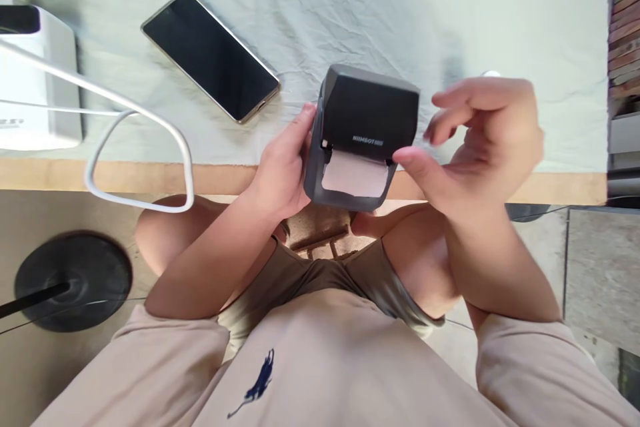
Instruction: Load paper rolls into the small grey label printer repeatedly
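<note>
The fingers of the left hand [283, 173] are gripping a black printer [370, 107] on its 8 o'clock side. The right hand [493, 140] is hovering at 3 o'clock, its fingers bending loosely and leaving a gap from the thumb; that thumb's tip is reaching the printer's 4 o'clock edge, though I cannot tell whether it is touching. The printer is tilting slightly over the table edge [220, 177], with white paper [355, 175] showing in its opening at 6 o'clock. Farther out, a phone [213, 57] is lying dark-screened on the pale cloth [525, 13] at 10 o'clock. Towards 9 o'clock a white cable [189, 177] is looping past the table edge, and a white box [55, 80] is standing behind it. A round black base [100, 267] is resting on the floor [45, 210] at 8 o'clock
</note>
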Action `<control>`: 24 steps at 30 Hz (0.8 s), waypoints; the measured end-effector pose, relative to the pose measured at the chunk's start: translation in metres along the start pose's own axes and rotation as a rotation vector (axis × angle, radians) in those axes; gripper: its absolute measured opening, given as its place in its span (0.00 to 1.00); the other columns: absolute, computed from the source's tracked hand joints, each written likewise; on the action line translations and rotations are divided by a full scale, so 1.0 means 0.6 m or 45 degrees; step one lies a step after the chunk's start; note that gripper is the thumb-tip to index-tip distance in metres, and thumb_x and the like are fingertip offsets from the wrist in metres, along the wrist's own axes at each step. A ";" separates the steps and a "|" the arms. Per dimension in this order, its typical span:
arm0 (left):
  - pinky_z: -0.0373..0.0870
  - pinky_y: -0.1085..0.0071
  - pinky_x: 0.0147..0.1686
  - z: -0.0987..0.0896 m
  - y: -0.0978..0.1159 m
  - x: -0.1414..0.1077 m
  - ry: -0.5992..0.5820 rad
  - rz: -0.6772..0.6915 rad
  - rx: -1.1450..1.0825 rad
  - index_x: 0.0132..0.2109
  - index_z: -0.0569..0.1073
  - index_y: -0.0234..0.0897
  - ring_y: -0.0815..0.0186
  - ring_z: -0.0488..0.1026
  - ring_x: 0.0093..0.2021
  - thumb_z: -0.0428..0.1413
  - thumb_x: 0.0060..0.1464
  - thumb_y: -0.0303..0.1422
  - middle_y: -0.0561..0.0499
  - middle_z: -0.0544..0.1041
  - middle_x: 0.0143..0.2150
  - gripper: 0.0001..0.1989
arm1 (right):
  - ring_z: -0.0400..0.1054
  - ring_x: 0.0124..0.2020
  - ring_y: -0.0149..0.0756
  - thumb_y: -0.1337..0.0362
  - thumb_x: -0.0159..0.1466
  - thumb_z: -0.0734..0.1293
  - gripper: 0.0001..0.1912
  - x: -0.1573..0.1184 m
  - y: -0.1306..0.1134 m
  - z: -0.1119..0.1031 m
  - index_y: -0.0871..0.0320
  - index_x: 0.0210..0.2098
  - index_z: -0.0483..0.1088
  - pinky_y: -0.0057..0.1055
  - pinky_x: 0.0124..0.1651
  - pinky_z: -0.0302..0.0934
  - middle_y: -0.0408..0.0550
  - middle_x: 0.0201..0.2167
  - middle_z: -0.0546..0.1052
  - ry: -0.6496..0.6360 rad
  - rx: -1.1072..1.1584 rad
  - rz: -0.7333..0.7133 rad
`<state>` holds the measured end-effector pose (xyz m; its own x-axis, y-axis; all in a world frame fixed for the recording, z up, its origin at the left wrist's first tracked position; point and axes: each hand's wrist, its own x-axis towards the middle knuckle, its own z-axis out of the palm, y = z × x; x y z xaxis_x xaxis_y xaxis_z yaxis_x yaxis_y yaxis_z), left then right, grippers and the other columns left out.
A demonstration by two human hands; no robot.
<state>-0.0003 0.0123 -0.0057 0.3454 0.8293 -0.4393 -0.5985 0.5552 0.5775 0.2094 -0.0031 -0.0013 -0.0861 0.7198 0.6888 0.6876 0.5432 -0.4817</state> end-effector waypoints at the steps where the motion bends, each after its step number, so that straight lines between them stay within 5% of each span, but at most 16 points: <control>1: 0.85 0.56 0.62 -0.002 0.000 0.000 -0.061 -0.002 0.023 0.45 0.81 0.38 0.50 0.87 0.62 0.54 0.77 0.42 0.45 0.88 0.40 0.17 | 0.61 0.23 0.35 0.34 0.75 0.69 0.22 -0.001 -0.003 0.005 0.44 0.49 0.73 0.39 0.30 0.64 0.38 0.26 0.66 0.086 0.000 0.029; 3: 0.85 0.59 0.53 -0.006 0.000 -0.001 -0.186 0.013 0.111 0.47 0.81 0.37 0.47 0.87 0.60 0.61 0.71 0.44 0.43 0.88 0.43 0.14 | 0.52 0.19 0.31 0.39 0.78 0.70 0.18 0.000 -0.008 0.016 0.45 0.47 0.71 0.34 0.24 0.51 0.36 0.25 0.62 0.253 0.104 0.095; 7: 0.78 0.69 0.35 -0.011 0.003 -0.003 -0.243 0.053 0.223 0.49 0.80 0.37 0.50 0.90 0.50 0.69 0.61 0.41 0.44 0.87 0.42 0.15 | 0.70 0.26 0.31 0.48 0.78 0.74 0.13 0.009 -0.014 0.015 0.47 0.48 0.72 0.30 0.22 0.51 0.40 0.37 0.77 0.366 0.282 0.151; 9: 0.78 0.71 0.34 -0.009 0.005 -0.004 -0.262 0.046 0.229 0.48 0.80 0.37 0.52 0.90 0.47 0.70 0.61 0.41 0.46 0.86 0.41 0.15 | 0.73 0.27 0.31 0.54 0.76 0.75 0.08 0.014 -0.015 0.003 0.48 0.46 0.74 0.29 0.23 0.56 0.40 0.39 0.84 0.223 0.186 0.096; 12: 0.81 0.71 0.37 -0.005 0.009 -0.008 -0.292 0.062 0.293 0.45 0.78 0.40 0.57 0.89 0.45 0.73 0.59 0.39 0.48 0.86 0.42 0.15 | 0.72 0.23 0.30 0.62 0.72 0.75 0.03 0.017 -0.019 -0.020 0.49 0.46 0.80 0.31 0.26 0.62 0.38 0.39 0.88 -0.212 -0.087 0.009; 15: 0.83 0.72 0.40 -0.002 0.013 -0.012 -0.318 0.085 0.379 0.45 0.79 0.40 0.60 0.87 0.47 0.77 0.55 0.39 0.49 0.87 0.46 0.18 | 0.78 0.28 0.38 0.62 0.70 0.74 0.18 0.017 -0.028 -0.033 0.48 0.59 0.82 0.35 0.29 0.65 0.41 0.40 0.89 -0.536 -0.283 0.023; 19: 0.83 0.72 0.41 0.000 0.015 -0.016 -0.308 0.056 0.361 0.46 0.80 0.39 0.56 0.88 0.51 0.80 0.52 0.40 0.48 0.87 0.46 0.21 | 0.76 0.26 0.35 0.66 0.66 0.75 0.23 0.026 -0.048 -0.049 0.46 0.60 0.82 0.35 0.29 0.67 0.41 0.45 0.90 -0.567 -0.171 0.087; 22: 0.84 0.73 0.39 0.002 0.013 -0.015 -0.285 0.045 0.244 0.45 0.80 0.38 0.57 0.89 0.48 0.76 0.59 0.39 0.48 0.87 0.44 0.16 | 0.68 0.22 0.29 0.70 0.65 0.76 0.22 0.035 -0.040 -0.073 0.43 0.56 0.81 0.33 0.23 0.64 0.39 0.48 0.89 -0.471 0.178 0.201; 24: 0.83 0.75 0.35 0.002 0.012 -0.013 -0.264 0.056 0.126 0.44 0.81 0.36 0.62 0.89 0.40 0.73 0.62 0.38 0.49 0.88 0.40 0.12 | 0.71 0.24 0.34 0.62 0.70 0.74 0.22 0.036 -0.010 -0.086 0.37 0.62 0.78 0.34 0.21 0.65 0.42 0.50 0.86 -0.469 0.489 0.295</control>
<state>-0.0062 0.0099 0.0026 0.4677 0.8423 -0.2678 -0.5460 0.5136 0.6619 0.2405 -0.0131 0.0444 -0.2567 0.9042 0.3414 0.4134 0.4220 -0.8069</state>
